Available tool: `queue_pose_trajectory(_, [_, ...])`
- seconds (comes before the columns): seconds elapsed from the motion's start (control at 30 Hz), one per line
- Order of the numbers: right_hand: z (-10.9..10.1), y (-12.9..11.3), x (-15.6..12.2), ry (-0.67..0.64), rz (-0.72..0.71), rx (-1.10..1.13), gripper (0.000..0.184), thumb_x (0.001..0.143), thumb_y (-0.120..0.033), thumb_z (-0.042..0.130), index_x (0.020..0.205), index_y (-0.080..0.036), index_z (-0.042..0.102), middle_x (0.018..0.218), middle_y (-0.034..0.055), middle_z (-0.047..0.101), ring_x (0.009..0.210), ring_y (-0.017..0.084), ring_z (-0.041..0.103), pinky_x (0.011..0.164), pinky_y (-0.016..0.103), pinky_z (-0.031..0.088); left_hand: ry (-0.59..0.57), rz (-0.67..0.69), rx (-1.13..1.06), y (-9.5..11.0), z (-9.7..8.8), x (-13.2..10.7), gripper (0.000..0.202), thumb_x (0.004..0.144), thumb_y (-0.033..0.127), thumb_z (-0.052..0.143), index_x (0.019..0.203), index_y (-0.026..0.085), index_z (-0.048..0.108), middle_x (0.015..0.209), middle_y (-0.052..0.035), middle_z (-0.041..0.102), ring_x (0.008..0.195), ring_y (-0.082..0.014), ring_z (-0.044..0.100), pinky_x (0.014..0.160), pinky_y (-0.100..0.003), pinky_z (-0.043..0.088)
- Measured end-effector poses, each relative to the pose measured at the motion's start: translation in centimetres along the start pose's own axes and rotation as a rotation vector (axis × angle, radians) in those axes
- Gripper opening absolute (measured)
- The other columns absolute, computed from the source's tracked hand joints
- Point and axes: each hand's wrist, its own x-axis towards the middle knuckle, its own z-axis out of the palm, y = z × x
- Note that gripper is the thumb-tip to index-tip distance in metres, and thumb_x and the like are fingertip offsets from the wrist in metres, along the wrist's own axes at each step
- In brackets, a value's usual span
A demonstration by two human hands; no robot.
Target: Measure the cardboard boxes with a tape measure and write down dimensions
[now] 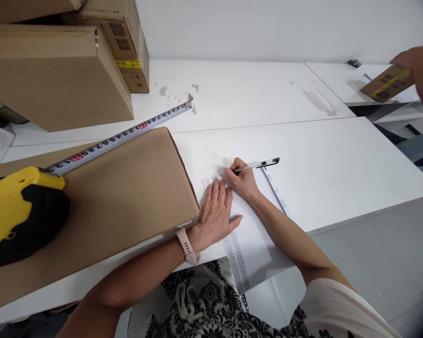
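Observation:
My right hand (242, 180) grips a pen (259, 164) with a clear barrel and black cap, its tip low over the upper part of a paper sheet (257, 234). Rows of small print run along the sheet's left side, and its lower end hangs past the table edge. My left hand (216, 209) lies flat on the paper with the fingers stretched out, beside the corner of a large cardboard box (127, 188). On that box sits a yellow and black tape measure (24, 211); its blade (116, 139) is pulled out and reaches beyond the box.
Cardboard boxes (56, 75) stand stacked at the back left against the wall. Another person's hand (421, 70) holds a small taped box (387, 84) at the far right. The white table (320, 164) has a seam and worn patches.

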Motion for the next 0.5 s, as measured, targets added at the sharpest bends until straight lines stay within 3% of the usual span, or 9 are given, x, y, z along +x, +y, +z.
queue_pose_trajectory(0.5, [-0.04,0.27,0.15,0.016,-0.038,-0.008,0.025,0.073,-0.028,0.061,0.062,-0.024,0.040,0.057,-0.0069,0.039,0.056,0.011,0.034,0.054,0.027,0.030,0.006,0.008,0.007,-0.10,0.02,0.02,0.085,0.095,0.060,0.054,0.149,-0.004,0.042,0.161,-0.0323,0.033,0.154,-0.0445,0.024,0.126,-0.053,0.018])
